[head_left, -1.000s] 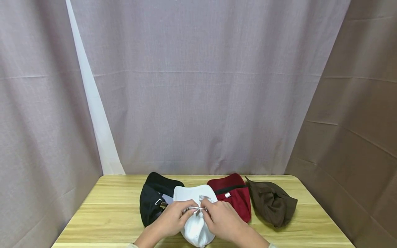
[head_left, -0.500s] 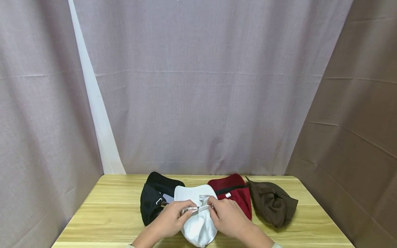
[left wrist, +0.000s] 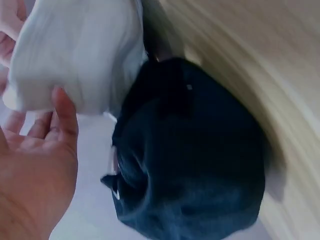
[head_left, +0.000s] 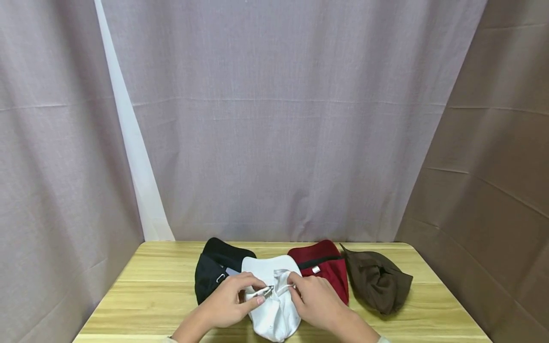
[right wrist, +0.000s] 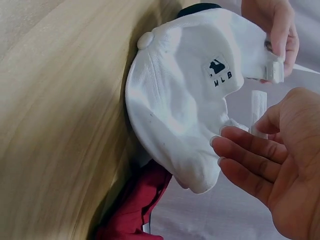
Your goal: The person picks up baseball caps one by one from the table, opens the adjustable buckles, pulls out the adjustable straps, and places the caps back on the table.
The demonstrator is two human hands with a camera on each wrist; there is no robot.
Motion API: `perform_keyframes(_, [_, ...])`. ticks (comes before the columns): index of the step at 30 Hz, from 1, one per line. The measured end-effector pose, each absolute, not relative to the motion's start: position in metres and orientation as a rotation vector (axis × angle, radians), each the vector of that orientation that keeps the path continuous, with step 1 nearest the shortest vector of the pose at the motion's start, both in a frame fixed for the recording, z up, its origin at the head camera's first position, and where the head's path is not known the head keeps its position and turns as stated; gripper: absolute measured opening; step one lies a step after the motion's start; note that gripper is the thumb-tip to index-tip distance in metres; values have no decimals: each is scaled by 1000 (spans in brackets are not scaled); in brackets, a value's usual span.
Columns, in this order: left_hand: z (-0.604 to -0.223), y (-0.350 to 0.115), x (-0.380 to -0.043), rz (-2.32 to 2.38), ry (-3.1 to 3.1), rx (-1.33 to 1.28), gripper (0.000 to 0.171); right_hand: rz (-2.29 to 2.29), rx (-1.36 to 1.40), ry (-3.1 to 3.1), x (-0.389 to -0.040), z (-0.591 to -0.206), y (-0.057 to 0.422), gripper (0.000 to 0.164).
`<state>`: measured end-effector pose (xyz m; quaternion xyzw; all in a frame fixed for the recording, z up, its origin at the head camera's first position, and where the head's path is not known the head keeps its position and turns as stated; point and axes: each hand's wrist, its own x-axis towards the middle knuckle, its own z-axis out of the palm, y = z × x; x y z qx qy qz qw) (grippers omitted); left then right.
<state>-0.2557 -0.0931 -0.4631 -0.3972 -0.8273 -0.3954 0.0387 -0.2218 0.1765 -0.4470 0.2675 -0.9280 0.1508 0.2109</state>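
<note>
A white baseball cap (head_left: 268,267) lies at the table's front middle, brim pointing away, its back opening facing up. My left hand (head_left: 229,301) holds the cap's left back edge, at the metal strap buckle (head_left: 268,291) between thumb and forefinger. My right hand (head_left: 315,299) pinches the white strap (right wrist: 258,107) on the other side. In the right wrist view a gap separates the strap's end from the buckle side, and an MLB logo (right wrist: 218,66) shows inside the crown. In the left wrist view my left thumb (left wrist: 65,107) touches the white cloth.
A black cap (head_left: 210,276) lies left of the white one, partly behind my left hand. On the right are a red cap (head_left: 315,252) and a brown hat (head_left: 377,283), all on the wooden table (head_left: 141,286). Grey curtains (head_left: 274,143) enclose the back and sides.
The hands were together at the strap and buckle a second ago. They have since drawn apart, the left shifting left, and a gap shows between strap end and buckle.
</note>
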Motion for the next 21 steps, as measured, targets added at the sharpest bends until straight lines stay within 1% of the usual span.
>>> perform_keyframes(4, [-466, -101, -258, -1135, -2495, -1278, 20, 437, 724, -2587, -221, -449, 179, 3])
perform_keyframes(10, [-470, -105, -262, -692, -2493, -1134, 43, 463, 708, -2598, -220, -449, 183, 4])
perform_keyframes(13, [-470, -107, -265, -501, -2566, -1095, 50, 450, 707, -2580, -219, -449, 184, 5])
perform_keyframes(15, [-470, -107, -267, -401, -2608, -1088, 48, 444, 707, -2567, -219, -448, 184, 6])
perform_keyframes(21, [-476, -103, -271, -164, -2525, -1046, 23, 449, 714, -2548, -217, -448, 185, 7])
